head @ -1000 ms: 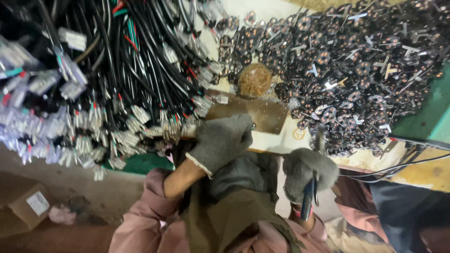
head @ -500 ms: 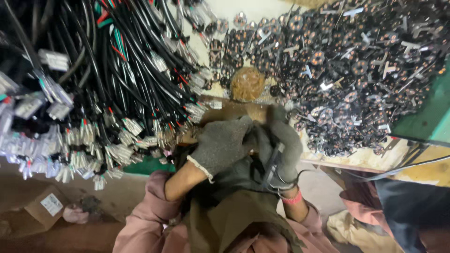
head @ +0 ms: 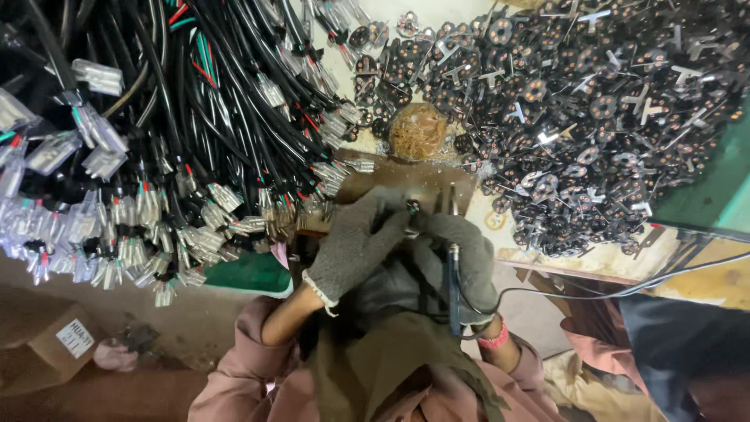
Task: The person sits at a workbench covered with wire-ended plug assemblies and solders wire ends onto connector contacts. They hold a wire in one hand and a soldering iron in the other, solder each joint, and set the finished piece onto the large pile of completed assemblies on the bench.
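From the head camera, both hands wear grey knit gloves and meet over a small brown block point(head: 406, 184) at the near edge of the tabletop point(head: 594, 262). The left hand point(head: 355, 242) lies with its fingers point(head: 383, 215) curled down toward a small dark part point(head: 412, 208) that sits on the block; whether those fingers actually pinch the part cannot be told. The right hand point(head: 465, 254) is clenched around a thin dark tool point(head: 453, 273) with a metal tip pointing up at the same part, and a thin cable point(head: 625, 289) runs from the tool off to the right. A pink band point(head: 494, 340) circles the right wrist.

Just beyond the block sits a round brassy wad of scouring wire point(head: 418, 131). To the left, a big bundle of black cables point(head: 180, 109) with clear plastic plugs point(head: 94, 164) hangs over the tabletop. To the right lies a wide heap of small black round parts with metal prongs point(head: 594, 117). A cardboard box point(head: 55, 344) stands on the floor at lower left.
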